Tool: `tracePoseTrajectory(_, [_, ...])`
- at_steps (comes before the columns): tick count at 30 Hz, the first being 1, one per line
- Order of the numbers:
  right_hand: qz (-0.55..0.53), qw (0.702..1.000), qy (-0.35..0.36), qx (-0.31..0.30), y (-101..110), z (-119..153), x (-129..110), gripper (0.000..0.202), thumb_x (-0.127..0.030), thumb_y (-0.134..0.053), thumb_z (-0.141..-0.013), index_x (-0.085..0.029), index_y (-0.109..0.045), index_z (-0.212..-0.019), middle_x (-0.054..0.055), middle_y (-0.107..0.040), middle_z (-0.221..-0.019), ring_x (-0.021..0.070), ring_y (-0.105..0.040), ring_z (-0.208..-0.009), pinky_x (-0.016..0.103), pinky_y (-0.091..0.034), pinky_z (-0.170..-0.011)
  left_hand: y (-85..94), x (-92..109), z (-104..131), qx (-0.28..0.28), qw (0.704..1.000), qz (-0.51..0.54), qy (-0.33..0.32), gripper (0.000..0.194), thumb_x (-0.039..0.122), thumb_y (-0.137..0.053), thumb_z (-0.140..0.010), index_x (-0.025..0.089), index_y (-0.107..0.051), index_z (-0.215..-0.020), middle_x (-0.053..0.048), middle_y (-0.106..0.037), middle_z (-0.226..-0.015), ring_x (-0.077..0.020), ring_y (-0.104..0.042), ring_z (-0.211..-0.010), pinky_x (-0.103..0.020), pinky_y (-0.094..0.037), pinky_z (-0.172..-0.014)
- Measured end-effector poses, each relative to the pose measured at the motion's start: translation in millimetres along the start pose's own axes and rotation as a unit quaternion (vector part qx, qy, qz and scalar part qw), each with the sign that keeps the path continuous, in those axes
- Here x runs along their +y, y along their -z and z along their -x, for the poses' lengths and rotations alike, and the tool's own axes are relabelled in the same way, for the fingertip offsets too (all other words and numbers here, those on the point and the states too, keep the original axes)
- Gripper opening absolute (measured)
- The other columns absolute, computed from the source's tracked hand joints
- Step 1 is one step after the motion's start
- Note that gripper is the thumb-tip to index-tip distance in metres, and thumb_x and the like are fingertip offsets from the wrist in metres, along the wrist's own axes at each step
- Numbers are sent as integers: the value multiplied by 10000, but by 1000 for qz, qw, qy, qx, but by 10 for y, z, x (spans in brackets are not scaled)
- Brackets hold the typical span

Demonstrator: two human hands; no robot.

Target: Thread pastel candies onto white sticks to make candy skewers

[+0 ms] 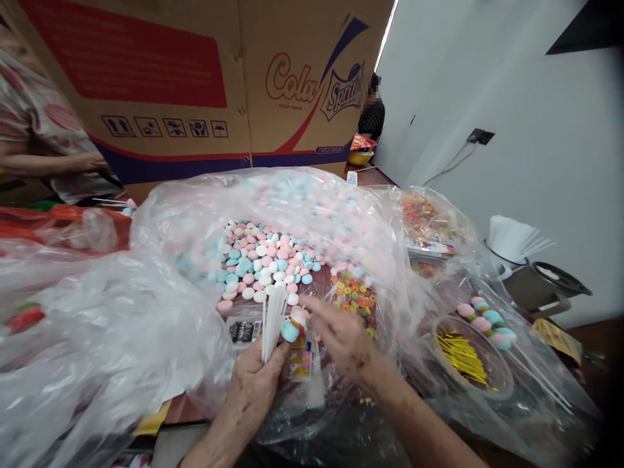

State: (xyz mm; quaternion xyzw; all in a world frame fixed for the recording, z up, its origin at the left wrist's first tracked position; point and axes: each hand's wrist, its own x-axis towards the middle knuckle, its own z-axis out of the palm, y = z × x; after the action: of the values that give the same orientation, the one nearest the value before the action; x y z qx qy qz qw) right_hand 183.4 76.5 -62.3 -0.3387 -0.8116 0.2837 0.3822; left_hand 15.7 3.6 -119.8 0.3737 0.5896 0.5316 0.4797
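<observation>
My left hand [258, 374] is closed around a bundle of white sticks [273, 318] standing upright. Beside the bundle, at my left thumb, is a blue and pink marshmallow skewer [291, 329]; its stick is hidden. My right hand [344, 338] is just to the right of it, fingers stretched out towards it and apart, with nothing visible in them. Whether a fingertip touches the marshmallow I cannot tell. Beyond the hands lies a pile of pink, white and blue marshmallows [266, 260] inside a clear plastic bag [160, 208]. Small coloured gummy rings [358, 296] lie by my right hand.
A large cardboard box [185, 71] stands behind the pile. At right are a tub of gold ties [461, 357], finished marshmallow skewers [487, 322], a dark jug [536, 286] and more white sticks [511, 237]. Another person's arm [53, 162] shows at far left.
</observation>
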Motion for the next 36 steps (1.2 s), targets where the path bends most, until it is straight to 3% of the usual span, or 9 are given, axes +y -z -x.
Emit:
tracePoseTrajectory(3, [179, 981, -74, -4, 336, -116, 168, 280, -232, -426, -1016, -186, -672, -1142, 78, -702, -1139, 209, -650, -1041, 331, -507, -932, -3, 46, 12, -15, 999, 0, 29, 428, 583, -686, -767, 169, -619, -682, 49, -485, -454, -88, -345, -370, -212, -230, -363])
tracePoseTrajectory(5, [313, 941, -97, -85, 474, -180, 277, 225, -193, -472, -989, -182, -696, -980, 87, -695, -1023, 232, -623, -987, 344, -481, -892, -1, 95, 22, -24, 999, -9, 43, 429, 586, -687, -753, 169, -616, -680, 53, -483, -439, -77, -314, -336, -211, -194, -337])
tracePoseTrajectory(7, [370, 911, -98, -155, 507, -216, 354, 186, -156, -538, -947, -183, -693, -848, 87, -677, -925, 247, -596, -952, 350, -450, -877, -3, 142, 31, -30, 998, -14, 52, 419, 578, -693, -738, 170, -612, -689, 60, -475, -432, -72, -300, -320, -208, -174, -322])
tracePoseTrajectory(11, [371, 903, -88, -196, 420, -233, 412, 188, -91, -576, -891, -171, -653, -739, 91, -660, -863, 245, -561, -907, 350, -403, -891, -14, 166, 38, -27, 998, -2, 60, 438, 598, -695, -723, 167, -615, -722, 58, -488, -443, -68, -308, -315, -200, -185, -314])
tracePoseTrajectory(17, [343, 912, -101, -202, 472, -267, 371, 157, -109, -516, -913, -168, -613, -804, 50, -630, -842, 194, -537, -819, 282, -384, -752, -12, 67, 17, -32, 997, 26, 68, 413, 562, -704, -751, 160, -616, -728, 63, -473, -444, -52, -280, -334, -188, -162, -331])
tracePoseTrajectory(20, [312, 918, -99, -223, 495, -294, 345, 157, -107, -536, -905, -175, -609, -784, 11, -629, -822, 160, -548, -799, 252, -375, -747, -9, 39, 16, -36, 997, 36, 52, 388, 538, -703, -776, 156, -637, -773, 59, -489, -463, -63, -323, -370, -185, -214, -359])
tracePoseTrajectory(25, [304, 914, -119, -239, 433, -299, 341, 175, -106, -568, -868, -178, -610, -715, 29, -642, -789, 183, -553, -778, 276, -371, -737, -2, 43, 17, -35, 998, 29, 47, 384, 538, -696, -790, 158, -655, -820, 60, -496, -469, -71, -332, -381, -185, -222, -364])
tracePoseTrajectory(30, [298, 921, -136, -211, 357, -225, 282, 118, -116, -574, -859, -169, -635, -772, 95, -671, -893, 241, -576, -889, 335, -399, -832, 11, 66, 27, -40, 998, 13, 52, 393, 548, -698, -783, 167, -633, -715, 44, -512, -466, -78, -343, -372, -192, -224, -354])
tracePoseTrajectory(36, [235, 952, -154, -120, 278, -134, 254, 79, -117, -561, -808, -176, -610, -791, 80, -655, -868, 238, -589, -886, 357, -449, -837, 6, 46, 25, -40, 998, 30, 26, 382, 530, -708, -778, 149, -693, -797, 36, -513, -475, -106, -408, -417, -205, -300, -399])
